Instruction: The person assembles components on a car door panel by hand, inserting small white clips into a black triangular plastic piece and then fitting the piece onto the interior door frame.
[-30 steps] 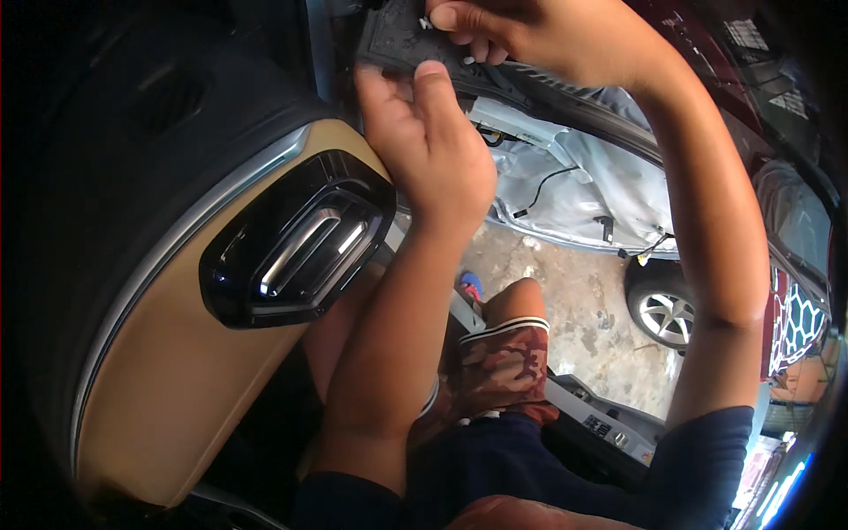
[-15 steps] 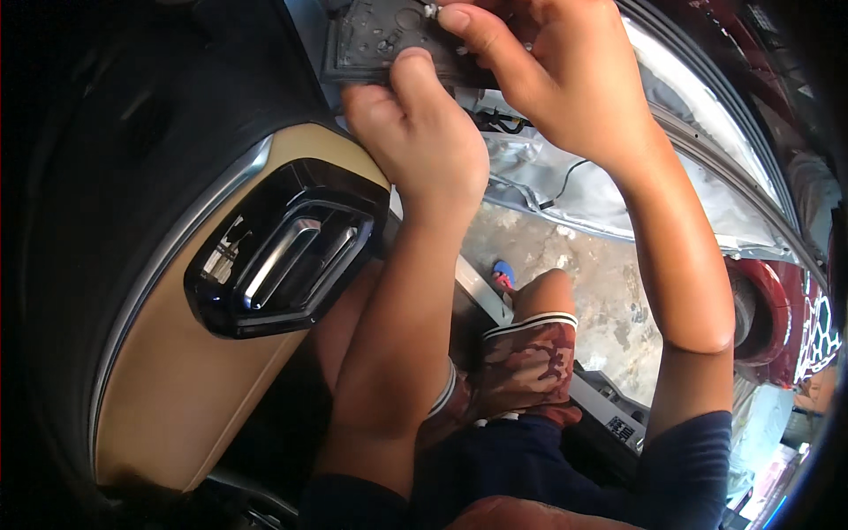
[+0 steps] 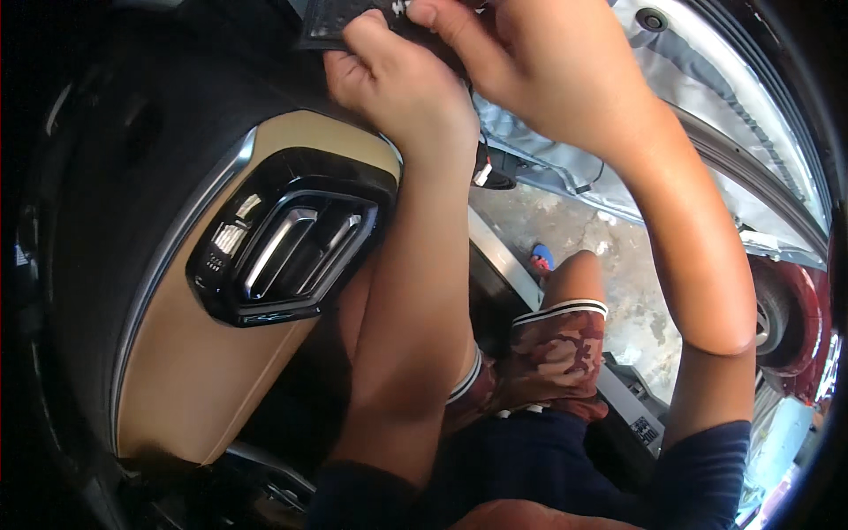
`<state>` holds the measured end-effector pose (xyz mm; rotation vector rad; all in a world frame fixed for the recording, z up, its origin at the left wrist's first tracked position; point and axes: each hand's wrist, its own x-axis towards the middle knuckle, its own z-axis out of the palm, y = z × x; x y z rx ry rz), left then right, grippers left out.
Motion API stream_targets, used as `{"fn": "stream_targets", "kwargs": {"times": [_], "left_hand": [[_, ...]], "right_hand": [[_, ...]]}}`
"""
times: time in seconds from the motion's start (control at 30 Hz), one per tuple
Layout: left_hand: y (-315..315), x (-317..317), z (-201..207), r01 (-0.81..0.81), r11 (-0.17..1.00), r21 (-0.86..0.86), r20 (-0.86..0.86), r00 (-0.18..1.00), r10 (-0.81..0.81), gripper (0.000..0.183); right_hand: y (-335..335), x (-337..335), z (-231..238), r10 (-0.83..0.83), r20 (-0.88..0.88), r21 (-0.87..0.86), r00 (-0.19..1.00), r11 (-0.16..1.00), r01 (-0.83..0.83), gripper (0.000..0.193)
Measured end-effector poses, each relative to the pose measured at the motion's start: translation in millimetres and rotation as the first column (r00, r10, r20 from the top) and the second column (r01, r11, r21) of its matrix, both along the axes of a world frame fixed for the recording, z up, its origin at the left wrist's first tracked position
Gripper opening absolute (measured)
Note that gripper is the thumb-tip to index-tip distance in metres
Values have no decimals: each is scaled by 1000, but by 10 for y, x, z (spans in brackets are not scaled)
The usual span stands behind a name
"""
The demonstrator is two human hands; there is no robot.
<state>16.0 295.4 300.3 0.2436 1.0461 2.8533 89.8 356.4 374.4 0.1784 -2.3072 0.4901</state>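
Note:
At the top edge of the head view is a dark plastic panel (image 3: 327,21), its upper part out of the picture. My left hand (image 3: 402,84) is closed around its lower edge, with the thumb on the face towards me. Beside the tip of my right thumb sits a small white clip (image 3: 398,8) on the panel. My right hand (image 3: 552,75) is closed at the panel's right part; its other fingers are mostly cut off or hidden.
To the left is a car dashboard with a tan trim panel (image 3: 177,380) and a glossy black air vent (image 3: 296,243). A silver-lined car door (image 3: 707,71) stands at right. A white connector (image 3: 483,174) hangs on a wire. Below lies a stained concrete floor (image 3: 632,296).
Both hands and the panel have shifted up and slightly left in the picture, so less of the panel shows. The view has also shifted, and the white connector has come into sight.

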Motion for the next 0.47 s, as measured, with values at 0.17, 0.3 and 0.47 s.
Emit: {"fn": "stream_targets", "kwargs": {"times": [0.17, 0.3, 0.47], "left_hand": [[50, -34, -25, 59, 978, 200, 13, 998, -63, 21], [10, 34, 67, 42, 984, 176, 38, 998, -49, 24], [-83, 83, 358, -231, 951, -207, -453, 884, 116, 26]], "right_hand": [[15, 9, -88, -50, -56, -36, 997, 998, 48, 9], [-3, 104, -49, -13, -17, -259, 1000, 966, 8, 9], [49, 164, -48, 23, -59, -580, 998, 813, -53, 8]]}}
